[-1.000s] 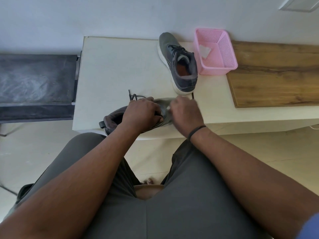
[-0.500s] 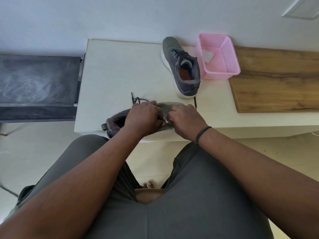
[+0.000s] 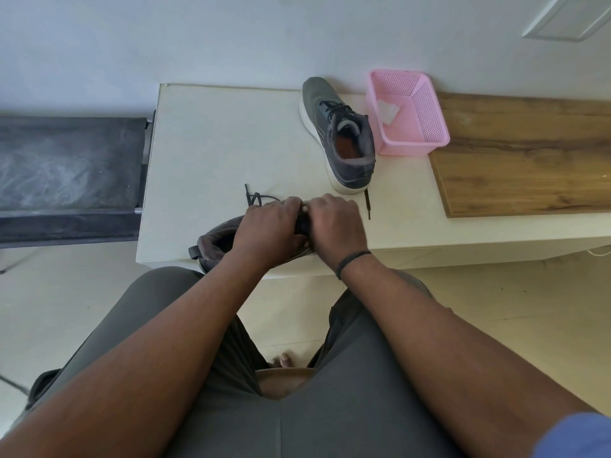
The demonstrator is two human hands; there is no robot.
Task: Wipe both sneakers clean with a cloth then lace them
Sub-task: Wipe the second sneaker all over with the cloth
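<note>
Our fingers curl tight over the middle of the near sneaker [image 3: 216, 241], knuckles almost touching. The left hand [image 3: 269, 226] clamps the upper, we judge to steady it; the right hand [image 3: 335, 228] bends over the lace area, but whether it pinches the lace [image 3: 256, 198] is hidden. The shoe lies on its side at the front edge of the white table [image 3: 215, 143], probably to turn the eyelets toward us. One lace end trails behind the left hand, another beside the right. The second sneaker [image 3: 340, 133] stands upright, laced, just beside the pink basket [image 3: 426, 127] holding the cloth [image 3: 386, 110].
</note>
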